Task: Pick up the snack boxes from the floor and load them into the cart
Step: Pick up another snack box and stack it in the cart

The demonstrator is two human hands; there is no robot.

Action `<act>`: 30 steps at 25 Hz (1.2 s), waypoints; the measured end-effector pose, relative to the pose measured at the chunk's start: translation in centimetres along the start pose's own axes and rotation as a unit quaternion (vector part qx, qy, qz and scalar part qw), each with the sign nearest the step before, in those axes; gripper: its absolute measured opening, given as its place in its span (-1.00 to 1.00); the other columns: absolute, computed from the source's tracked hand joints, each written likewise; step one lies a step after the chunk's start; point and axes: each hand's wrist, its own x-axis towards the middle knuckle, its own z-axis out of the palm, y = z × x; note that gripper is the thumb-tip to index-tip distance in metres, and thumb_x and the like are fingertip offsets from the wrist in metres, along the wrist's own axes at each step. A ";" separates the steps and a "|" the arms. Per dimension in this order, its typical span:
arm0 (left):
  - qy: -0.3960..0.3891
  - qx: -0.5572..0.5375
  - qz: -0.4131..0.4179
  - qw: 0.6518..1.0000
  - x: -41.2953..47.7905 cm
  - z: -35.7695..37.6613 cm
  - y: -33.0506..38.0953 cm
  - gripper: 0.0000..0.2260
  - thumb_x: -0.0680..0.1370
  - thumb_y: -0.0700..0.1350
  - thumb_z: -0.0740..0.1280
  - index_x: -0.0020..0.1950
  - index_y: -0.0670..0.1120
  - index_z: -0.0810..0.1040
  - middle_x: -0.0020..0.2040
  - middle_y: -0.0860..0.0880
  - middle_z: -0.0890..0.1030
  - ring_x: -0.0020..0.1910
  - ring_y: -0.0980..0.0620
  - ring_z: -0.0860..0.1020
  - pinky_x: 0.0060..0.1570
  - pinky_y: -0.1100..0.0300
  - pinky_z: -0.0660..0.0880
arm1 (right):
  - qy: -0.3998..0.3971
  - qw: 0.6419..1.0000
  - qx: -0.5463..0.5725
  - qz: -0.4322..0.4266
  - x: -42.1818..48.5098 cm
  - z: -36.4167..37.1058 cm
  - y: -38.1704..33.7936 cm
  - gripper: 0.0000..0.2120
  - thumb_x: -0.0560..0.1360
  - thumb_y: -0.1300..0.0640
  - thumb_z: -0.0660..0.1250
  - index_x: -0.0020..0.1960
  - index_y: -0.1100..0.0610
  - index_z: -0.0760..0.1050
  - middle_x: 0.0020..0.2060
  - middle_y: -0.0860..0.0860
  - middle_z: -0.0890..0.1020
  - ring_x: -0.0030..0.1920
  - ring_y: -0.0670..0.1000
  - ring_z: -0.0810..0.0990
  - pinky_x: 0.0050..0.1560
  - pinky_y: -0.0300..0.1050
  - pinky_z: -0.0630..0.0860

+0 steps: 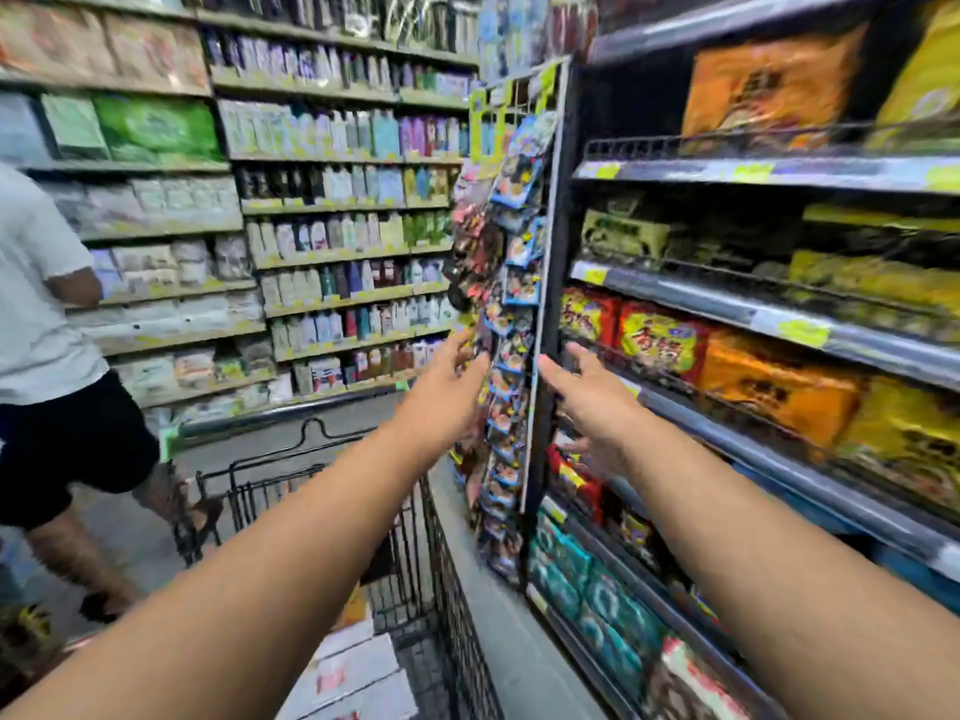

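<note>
bystander: a person in a white shirt, dark shorts and sandals is seen at the far left, cut off by the frame edge, facing the left shelving.
left shelving: rows of bottles and soft packs are stacked on it; labels are too blurred to be read.
cart: a black wire cart is seen low in the centre, under the left forearm, just beside the right shelf unit.
snack boxes: white boxes with red print are laid flat inside the cart, partly hidden by the forearm; none is seen on the visible floor.
left hand: it is held out forward above the cart, fingers straight and slightly spread, nothing held; contact with the hanging packets cannot be told through the blur.
hanging rack: small snack packets are hung in vertical strips on the end of the right shelf unit, between the two hands.
right hand: it is stretched forward, fingers extended, thumb raised, nothing gripped, in front of a shelf edge.
right shelves: orange, yellow, red and teal packs are lined up on them.
</note>
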 end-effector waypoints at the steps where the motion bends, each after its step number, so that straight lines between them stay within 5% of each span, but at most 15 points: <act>1: -0.023 -0.011 0.026 0.999 -1.0 2.1 2.9 -0.55 0.68 0.00 0.13 0.56 0.00 0.19 0.44 -0.04 0.38 0.16 0.14 0.46 0.06 0.41 0.37 | 0.019 1.000 -0.010 -0.011 -1.9 -3.5 -0.8 -0.31 0.53 -0.23 0.26 0.56 -0.14 0.06 0.50 -0.07 0.26 0.32 0.12 0.43 0.15 0.17 0.48; 8: -0.186 -0.072 0.127 0.972 -12.5 19.2 19.8 -0.56 0.67 0.02 0.14 0.55 0.00 0.21 0.42 -0.07 0.41 0.20 0.05 0.44 0.02 0.28 0.34 | 0.209 0.978 0.010 -0.014 -18.7 -27.1 -2.4 -0.37 0.54 -0.22 0.27 0.53 -0.19 0.11 0.46 -0.03 0.33 0.22 0.11 0.46 0.17 0.27 0.47; 11: -0.269 -0.091 0.152 0.947 -18.4 26.6 26.5 -0.54 0.67 0.09 0.12 0.56 0.03 0.20 0.44 -0.01 0.39 0.35 0.00 0.41 0.14 0.22 0.30 | 0.288 0.958 -0.013 -0.008 -27.0 -35.8 -2.2 -0.36 0.55 -0.22 0.26 0.55 -0.16 0.09 0.49 0.00 0.28 0.22 0.13 0.44 0.14 0.21 0.48; 16: -0.363 -0.163 0.185 0.898 -26.2 36.2 35.7 -0.58 0.66 0.09 0.13 0.51 0.03 0.27 0.31 0.07 0.42 0.23 0.07 0.42 0.16 0.19 0.37 | 0.415 0.910 0.004 0.006 -39.2 -47.0 -1.4 -0.34 0.54 -0.23 0.25 0.55 -0.20 0.04 0.53 -0.04 0.22 0.42 0.17 0.35 0.15 0.22 0.44; 22: -0.524 -0.195 0.247 0.791 -37.3 46.4 43.8 -0.60 0.67 0.07 0.13 0.49 0.00 0.32 0.40 -0.02 0.45 0.32 0.01 0.44 0.29 0.15 0.33 | 0.598 0.800 0.008 0.059 -54.7 -55.9 1.4 -0.32 0.54 -0.23 0.25 0.56 -0.16 0.05 0.53 0.00 0.23 0.42 0.19 0.34 0.13 0.21 0.43; 27: -0.642 -0.203 0.291 0.680 -49.2 52.9 48.8 -0.58 0.67 0.11 0.10 0.50 0.03 0.30 0.48 0.00 0.35 0.42 -0.03 0.35 0.18 0.14 0.30 | 0.725 0.681 0.017 0.102 -67.9 -58.5 3.2 -0.26 0.50 -0.29 0.28 0.56 -0.21 0.01 0.52 0.02 0.24 0.39 0.22 0.37 0.18 0.29 0.47; 30: -0.709 -0.205 0.282 0.613 -55.9 55.1 50.6 -0.58 0.67 0.12 0.10 0.52 0.06 0.28 0.51 0.02 0.31 0.43 -0.07 0.34 0.16 0.10 0.31 | 0.786 0.610 0.028 0.100 -74.9 -57.9 4.3 -0.16 0.38 -0.37 0.35 0.54 -0.19 0.07 0.31 0.02 0.39 0.16 0.14 0.51 -0.06 0.08 0.49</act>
